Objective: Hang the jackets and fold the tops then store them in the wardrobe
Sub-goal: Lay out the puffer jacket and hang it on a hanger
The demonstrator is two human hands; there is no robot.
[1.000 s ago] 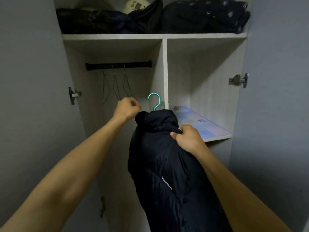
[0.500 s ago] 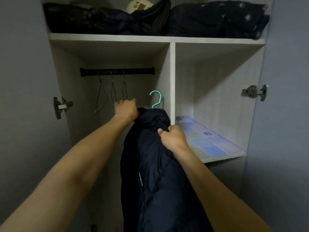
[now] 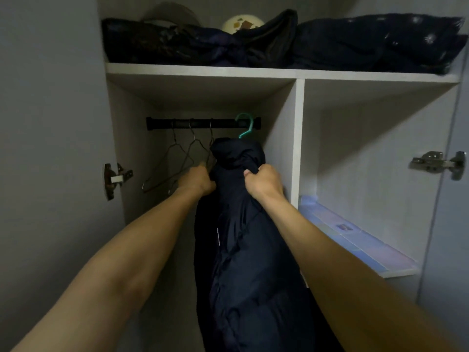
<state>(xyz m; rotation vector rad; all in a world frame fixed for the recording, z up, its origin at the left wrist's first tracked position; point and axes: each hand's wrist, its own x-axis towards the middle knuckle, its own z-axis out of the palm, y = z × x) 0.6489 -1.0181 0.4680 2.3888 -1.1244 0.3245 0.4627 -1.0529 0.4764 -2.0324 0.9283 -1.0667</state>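
A dark navy puffer jacket (image 3: 243, 237) hangs on a teal hanger (image 3: 245, 126) whose hook sits at the black rail (image 3: 182, 123) in the left compartment of the open wardrobe. My left hand (image 3: 196, 180) grips the jacket's left shoulder. My right hand (image 3: 264, 182) grips the fabric at its right shoulder, just below the collar. Whether the hook rests fully on the rail I cannot tell.
Three bare wire hangers (image 3: 175, 163) hang on the rail to the left of the jacket. Dark folded bedding (image 3: 368, 44) fills the top shelf. The right compartment has a shelf with a pale patterned liner (image 3: 355, 240). Door hinges (image 3: 115, 177) stick out at both sides.
Both hands have lifted the jacket up and into the left compartment; the teal hook has risen from below the rail to the rail itself.
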